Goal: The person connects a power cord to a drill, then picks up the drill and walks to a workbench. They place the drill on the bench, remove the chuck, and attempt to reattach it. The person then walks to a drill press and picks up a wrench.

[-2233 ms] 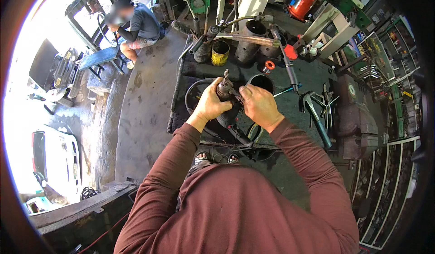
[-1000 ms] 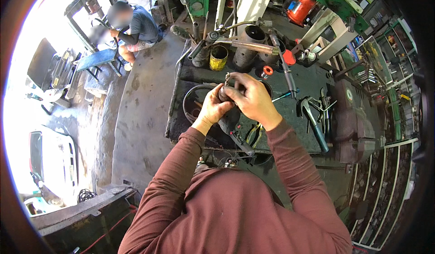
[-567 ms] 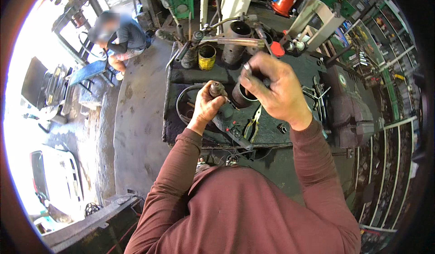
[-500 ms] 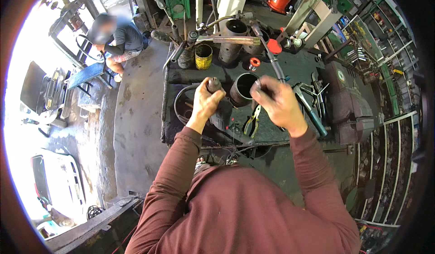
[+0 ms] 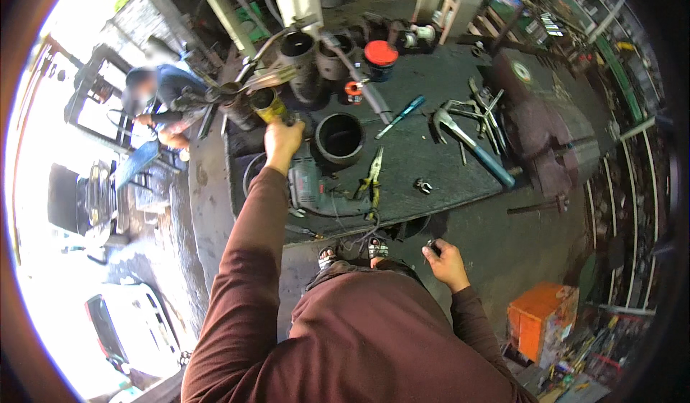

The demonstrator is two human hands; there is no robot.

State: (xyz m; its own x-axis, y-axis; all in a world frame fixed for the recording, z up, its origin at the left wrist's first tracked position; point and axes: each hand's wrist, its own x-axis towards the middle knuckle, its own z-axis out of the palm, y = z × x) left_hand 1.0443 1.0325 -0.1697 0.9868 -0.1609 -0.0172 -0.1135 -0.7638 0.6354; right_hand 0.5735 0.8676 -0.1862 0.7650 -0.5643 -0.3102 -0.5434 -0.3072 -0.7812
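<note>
My left hand (image 5: pixel 282 144) is closed around the dark front end of a power drill, by the yellow can (image 5: pixel 267 104). The drill's grey-green body (image 5: pixel 307 181) lies on the workbench just below the hand, with its handle toward the near edge. My right hand (image 5: pixel 447 265) is off the bench, low over the floor. Its fingers pinch a small dark piece (image 5: pixel 433 247) whose kind I cannot make out. A wide dark metal cylinder (image 5: pixel 340 138) stands right of the left hand. Yellow-and-black pliers (image 5: pixel 373 181) lie beside the drill.
A claw hammer (image 5: pixel 471 148), a teal-handled tool (image 5: pixel 402 115) and a small metal part (image 5: pixel 422 186) lie on the black bench (image 5: pixel 431 86). A large vise (image 5: pixel 550 130) stands at right, a red-lidded tub (image 5: pixel 381 56) behind. An orange box (image 5: pixel 540 320) sits lower right. Someone sits (image 5: pixel 169 94) at far left.
My right hand has moved from above the cylinder down and toward me, off the bench. My left hand has shifted left and away, nearer the yellow can. The view has turned too.
</note>
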